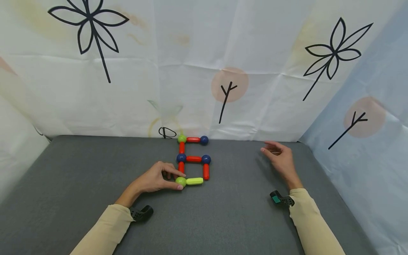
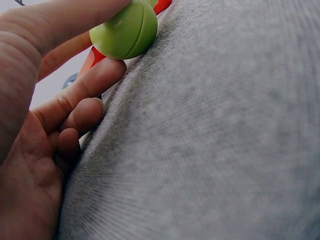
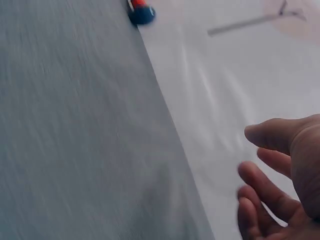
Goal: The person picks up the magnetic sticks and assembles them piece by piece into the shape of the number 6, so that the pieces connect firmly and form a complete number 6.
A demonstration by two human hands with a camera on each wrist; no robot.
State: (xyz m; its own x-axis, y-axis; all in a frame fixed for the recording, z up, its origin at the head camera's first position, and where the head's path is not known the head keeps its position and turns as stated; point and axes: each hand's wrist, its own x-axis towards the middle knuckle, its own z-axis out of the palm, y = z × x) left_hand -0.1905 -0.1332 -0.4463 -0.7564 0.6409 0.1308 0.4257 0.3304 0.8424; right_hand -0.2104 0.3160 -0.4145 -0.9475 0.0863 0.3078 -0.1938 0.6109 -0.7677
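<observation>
On the grey tabletop lies a figure of magnetic rods and balls. My left hand (image 1: 155, 179) pinches its lower-left green ball (image 1: 180, 182) between thumb and fingers; the ball also shows in the left wrist view. A yellow-green rod (image 1: 194, 181) runs right from that ball, its far end close to the lower end of an upright red rod (image 1: 206, 172). Above are two blue balls (image 1: 181, 158) joined by a red rod (image 1: 193, 159). Higher up, another green ball (image 1: 182, 139) links by red rod to a blue ball (image 1: 204, 140). My right hand (image 1: 282, 161) holds nothing, fingers loosely bent, right of the figure.
A white sheet (image 1: 191, 106) with drawn plants hangs behind the grey table (image 1: 236, 212), and a bluish sheet (image 1: 382, 170) stands on the right. Dark bands with small devices circle both wrists. The figure's top row lies near the table's back edge.
</observation>
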